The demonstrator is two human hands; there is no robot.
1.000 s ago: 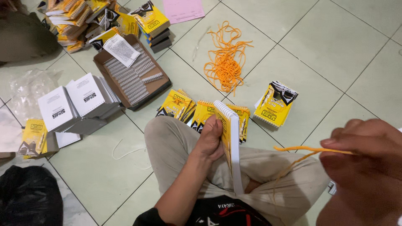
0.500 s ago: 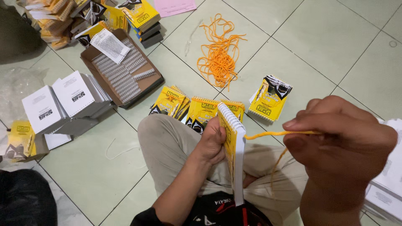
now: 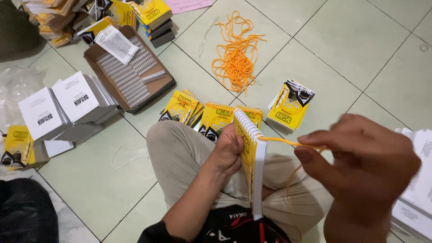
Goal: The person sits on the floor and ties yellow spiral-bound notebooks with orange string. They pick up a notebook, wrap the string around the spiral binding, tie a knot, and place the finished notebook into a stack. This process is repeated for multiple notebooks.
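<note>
Nearest, right hand blurred and close to the camera, fingers pinched narrow on an orange string drawn taut from the binding of a spiral-bound booklet. Left hand wrapped around the booklet's yellow cover from the left, thumb on top, fingers closed on it. Booklet held on edge above the lap, over crossed legs in beige trousers, long axis running from the body outward, white spiral spine at the far end, facing up and away. Loose end of string hanging down past the right knee.

Just beyond the knees, on the tiled floor, a row of yellow booklets fanned side by side, with a separate small stack to the right. At the right edge, white printed sheets piled, partly cut off. To the left, two stacks of white pads and one more yellow booklet. Farther out, an open cardboard box of white plastic binding combs, a slip of paper lying on it. Beside that, a tangle of orange strings. Farthest, piles of yellow booklets at the top edge.
</note>
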